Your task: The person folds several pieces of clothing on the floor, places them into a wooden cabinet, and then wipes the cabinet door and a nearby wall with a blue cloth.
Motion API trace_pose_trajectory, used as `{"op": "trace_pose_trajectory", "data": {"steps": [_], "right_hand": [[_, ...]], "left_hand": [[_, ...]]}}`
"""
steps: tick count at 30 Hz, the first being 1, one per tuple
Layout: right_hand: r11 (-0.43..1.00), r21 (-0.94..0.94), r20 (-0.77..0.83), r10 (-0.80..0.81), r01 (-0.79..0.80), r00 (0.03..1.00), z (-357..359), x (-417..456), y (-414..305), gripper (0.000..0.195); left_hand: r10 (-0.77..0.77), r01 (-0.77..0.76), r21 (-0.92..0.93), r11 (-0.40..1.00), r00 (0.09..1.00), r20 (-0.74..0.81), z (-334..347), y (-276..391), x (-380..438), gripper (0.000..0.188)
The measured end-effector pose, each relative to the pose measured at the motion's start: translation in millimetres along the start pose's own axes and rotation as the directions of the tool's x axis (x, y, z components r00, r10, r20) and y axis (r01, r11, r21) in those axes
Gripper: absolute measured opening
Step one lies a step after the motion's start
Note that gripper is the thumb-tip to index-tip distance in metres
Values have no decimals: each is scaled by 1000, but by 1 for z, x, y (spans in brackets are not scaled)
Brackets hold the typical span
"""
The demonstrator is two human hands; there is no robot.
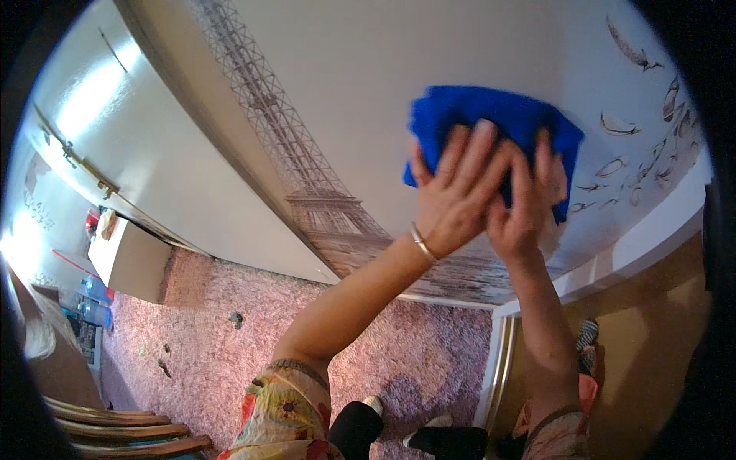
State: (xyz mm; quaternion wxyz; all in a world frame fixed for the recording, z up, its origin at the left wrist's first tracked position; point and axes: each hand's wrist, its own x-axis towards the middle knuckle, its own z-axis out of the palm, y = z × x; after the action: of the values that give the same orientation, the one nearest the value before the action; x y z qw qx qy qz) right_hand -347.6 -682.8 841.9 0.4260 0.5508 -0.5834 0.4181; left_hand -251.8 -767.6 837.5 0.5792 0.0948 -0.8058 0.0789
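Note:
A blue cloth (489, 103) is spread against a pale wall (368, 86) that bears a printed Eiffel Tower picture (282, 138). My left hand (454, 195), with a silver bangle at the wrist, presses flat on the cloth with its fingers apart. Beside it, my right hand (520, 213) also rests on the cloth, fingers pointing up the wall. The hands meet near the cloth's lower middle. Printed feathers (618, 123) show on the wall to the right of the cloth.
A glossy white door (155, 149) stands at left. Below lies a pink shaggy carpet (230, 368) with small dark bits (236, 319). A white box-like cabinet (129, 259), plastic bottles (95, 313) and curved wooden rails (126, 431) are at left. A white door frame (497, 362) edges the tan floor (632, 356).

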Motion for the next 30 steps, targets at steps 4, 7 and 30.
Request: {"op": "trace_pose_trajectory", "data": {"steps": [4,7,30], "right_hand": [[996,53,59,-79,76,995,38,-20,-43,52],[987,115,234,-133,108,963,66,-103,-61,56],[932,249,79,-290,263,954,133,-247,-72,38]], "left_hand": [[-83,88,39,995,989,-122,-10,-42,-58,48],[-101,104,63,993,994,-44,1,-68,-170,58],[-46,47,189,981,999,-10,24,-73,-322,77]]}}
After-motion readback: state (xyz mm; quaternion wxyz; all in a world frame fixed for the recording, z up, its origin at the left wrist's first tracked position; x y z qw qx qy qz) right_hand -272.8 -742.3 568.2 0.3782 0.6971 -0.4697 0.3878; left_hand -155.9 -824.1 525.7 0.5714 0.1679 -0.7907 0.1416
